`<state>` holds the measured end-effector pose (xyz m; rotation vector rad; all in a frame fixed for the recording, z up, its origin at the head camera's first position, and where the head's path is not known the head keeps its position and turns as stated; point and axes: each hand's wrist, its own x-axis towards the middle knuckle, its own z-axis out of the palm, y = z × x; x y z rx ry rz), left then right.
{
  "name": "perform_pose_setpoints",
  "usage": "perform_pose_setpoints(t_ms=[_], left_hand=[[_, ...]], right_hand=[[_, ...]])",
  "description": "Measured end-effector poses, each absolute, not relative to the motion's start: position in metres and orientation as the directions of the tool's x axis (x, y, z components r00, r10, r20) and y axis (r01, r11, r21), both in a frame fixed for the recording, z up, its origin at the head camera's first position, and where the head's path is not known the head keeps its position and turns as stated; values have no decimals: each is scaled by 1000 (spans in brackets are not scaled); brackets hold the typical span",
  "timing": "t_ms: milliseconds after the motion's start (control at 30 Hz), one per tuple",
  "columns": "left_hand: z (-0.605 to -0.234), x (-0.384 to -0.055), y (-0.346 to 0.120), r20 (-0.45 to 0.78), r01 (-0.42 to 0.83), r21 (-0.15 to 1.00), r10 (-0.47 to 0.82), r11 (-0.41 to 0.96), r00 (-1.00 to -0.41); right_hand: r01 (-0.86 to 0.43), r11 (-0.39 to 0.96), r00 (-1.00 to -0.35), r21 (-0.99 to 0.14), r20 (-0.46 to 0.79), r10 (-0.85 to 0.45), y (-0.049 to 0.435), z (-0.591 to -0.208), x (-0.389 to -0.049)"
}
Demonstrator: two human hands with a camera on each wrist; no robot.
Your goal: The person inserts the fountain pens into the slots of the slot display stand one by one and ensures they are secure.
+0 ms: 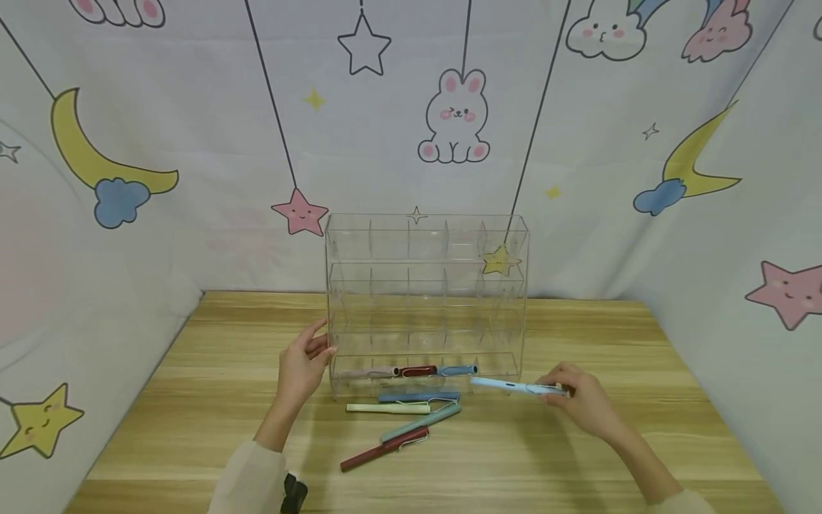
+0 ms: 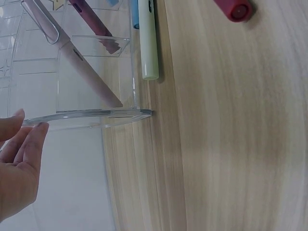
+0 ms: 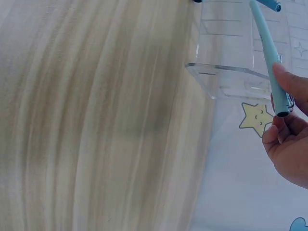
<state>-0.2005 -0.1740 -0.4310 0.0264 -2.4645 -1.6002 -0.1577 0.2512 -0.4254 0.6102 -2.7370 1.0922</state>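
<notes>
A clear acrylic pen rack (image 1: 427, 321) with divided tiers stands upright at the table's middle. At its left side my left hand (image 1: 304, 368) pinches the edge of the side panel between thumb and fingers, as the left wrist view also shows. My right hand (image 1: 587, 400) holds a light blue pen (image 1: 514, 386) by its clip end, off the rack's lower right front. The pen points left, its far tip near the bottom tier. Within that tier lie a pale pinkish pen (image 2: 79, 62), a dark red pen (image 1: 417, 371) and a blue pen (image 1: 457, 370).
Before the rack, on the wooden table (image 1: 193, 428), lie a darker blue pen (image 1: 411, 397), a pale green pen (image 1: 388, 409), a teal pen (image 1: 417, 424) and a dark red pen (image 1: 379, 451). A patterned cloth (image 1: 257, 143) hangs behind and along both sides.
</notes>
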Motion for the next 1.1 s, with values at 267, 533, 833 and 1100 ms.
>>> perform_pose_setpoints(t_ms=[267,533,833,1100], left_hand=[[-430,-200,-174,153,89,906,-123,413,-981],[-430,-200,-173,157,89,905,-131,416,-979],[-430,-200,-174,155,88,902,-127,423,-980],[-429,-200,-174,154,91,903,-120,419,-981]], right_hand=[[-362,688,-932,-629,252,-260,242,-421,-164],[-340,683,-941,-647,229,-251,229,-424,-169],[-342,681,-940,-647,241,-243,219,-426,-176],[-338,665,-941,-665,238,-240,211,-426,-180]])
